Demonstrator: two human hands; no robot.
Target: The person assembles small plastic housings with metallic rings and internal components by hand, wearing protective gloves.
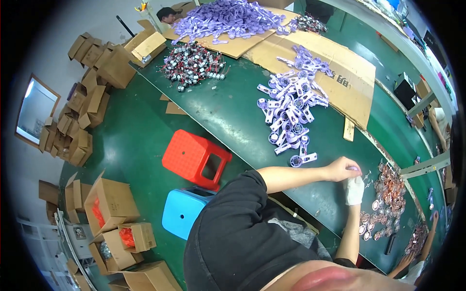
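My bare left hand [340, 169] and my white-gloved right hand [354, 190] meet above the green table [335, 213]. The left fingers are bent and pinched around a small purple part [355, 169], mostly hidden. Just below, the gloved fingers are drawn together against the same spot; whether they grip the part I cannot make out. A heap of purple-and-white plastic pieces with round ends [293, 109] lies beyond my left hand. To the right of the glove is a pile of copper-coloured round parts [391, 186], with small white bits [368, 180] beside it.
Flattened cardboard [349, 72] carries a large purple heap [228, 19]. Small metallic parts with red wires [191, 65] are piled left. A red stool [189, 153] and blue stool [182, 211] stand beside the table, cardboard boxes [114, 201] farther left. Another person's hand [403, 264] is lower right.
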